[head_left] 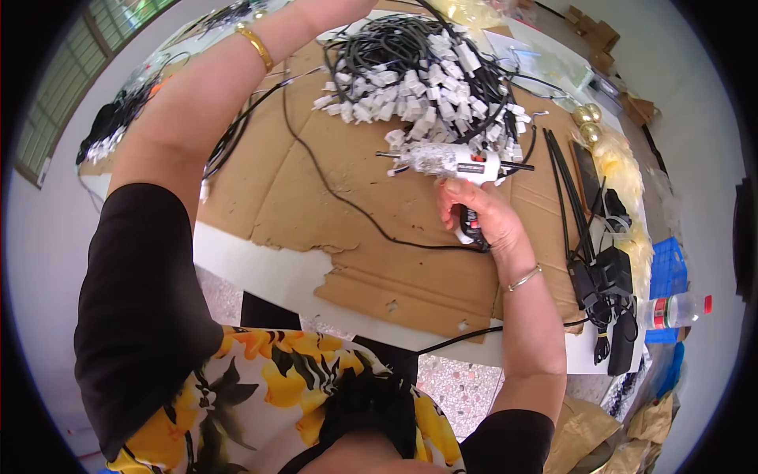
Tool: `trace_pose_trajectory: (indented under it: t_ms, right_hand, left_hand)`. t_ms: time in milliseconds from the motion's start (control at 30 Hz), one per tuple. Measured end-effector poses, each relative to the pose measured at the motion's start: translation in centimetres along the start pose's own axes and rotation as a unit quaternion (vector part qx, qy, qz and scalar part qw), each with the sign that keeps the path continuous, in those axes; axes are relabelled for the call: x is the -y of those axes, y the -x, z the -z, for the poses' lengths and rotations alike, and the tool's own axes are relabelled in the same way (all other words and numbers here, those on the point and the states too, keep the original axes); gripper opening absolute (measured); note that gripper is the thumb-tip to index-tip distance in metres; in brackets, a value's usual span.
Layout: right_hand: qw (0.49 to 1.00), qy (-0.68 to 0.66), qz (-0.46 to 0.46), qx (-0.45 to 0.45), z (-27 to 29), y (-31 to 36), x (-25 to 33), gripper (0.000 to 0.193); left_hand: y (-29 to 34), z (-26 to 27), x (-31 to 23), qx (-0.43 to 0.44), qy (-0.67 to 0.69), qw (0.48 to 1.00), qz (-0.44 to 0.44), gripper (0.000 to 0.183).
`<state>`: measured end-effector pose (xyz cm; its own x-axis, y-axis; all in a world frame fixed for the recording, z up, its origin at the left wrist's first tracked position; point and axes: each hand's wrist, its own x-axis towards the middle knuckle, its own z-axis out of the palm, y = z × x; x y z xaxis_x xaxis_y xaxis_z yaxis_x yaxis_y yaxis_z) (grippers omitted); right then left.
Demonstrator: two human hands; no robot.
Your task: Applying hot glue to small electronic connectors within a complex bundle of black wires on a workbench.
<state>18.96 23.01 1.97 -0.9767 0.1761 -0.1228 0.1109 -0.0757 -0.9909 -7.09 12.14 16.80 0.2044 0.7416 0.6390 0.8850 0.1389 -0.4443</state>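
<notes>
My right hand [491,212] is closed around the handle of a white hot glue gun [442,160], whose nozzle faces left. A black glue stick [517,166] sticks out of its back end. From the foot of the handle, a black cord [347,203] curves over the cardboard sheet [276,178]. Just beyond the gun lies a heap of black cables [387,43] with many white plastic connectors [426,91]. My left arm reaches over the far left of the heap, and my left hand [343,8] is cut off by the top edge, its fingers out of sight.
At the right lie long black sticks [564,189] and black power adapters [612,272]. Gold balls [587,117] and cream fluffy material [620,170] line that side. A plastic bottle [675,310] lies beyond the edge, near a blue crate [667,268]. More cables [122,118] are at far left.
</notes>
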Motion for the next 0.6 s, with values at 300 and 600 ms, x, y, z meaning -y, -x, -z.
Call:
trace_pose_trajectory:
  t_ms: [300, 600]
  right_hand:
    - [0.996, 0.059, 0.038, 0.051, 0.0, -0.3, -0.4, 0.041]
    - [0.997, 0.032, 0.035, 0.061, -0.2, -0.1, -0.8, 0.038]
  left_hand:
    - [13.8, -4.2, -0.2, 0.093, 0.108, 0.988, 0.060, 0.029]
    - [17.6, -0.1, -5.6, 0.159, 0.171, 0.882, 0.410, 0.027]
